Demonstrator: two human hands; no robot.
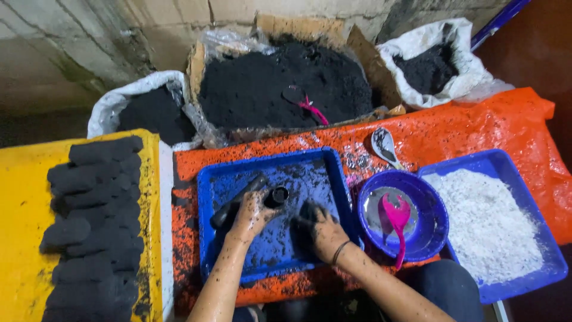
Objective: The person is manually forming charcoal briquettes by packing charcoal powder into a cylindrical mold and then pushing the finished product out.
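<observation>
hands work inside the shallow blue plastic tray (333, 173) at the centre of the orange-covered bench (476, 128). left hand (250, 216) clasps a short black tube mould (238, 200); right hand (319, 229) presses flat on black powder. at nine o'clock, many formed black briquettes (98, 220) lie stacked; powder remains at twelve o'clock in the cardboard box (286, 83).

Glossy blue plastic tray (333, 173) smeared with matt black powder; orange plastic sheet (476, 128) shiny, wrinkled; pressed black blocks (95, 197) matt, rough; white granules (488, 220) coarse; yellow surface (24, 203) smooth.
</observation>
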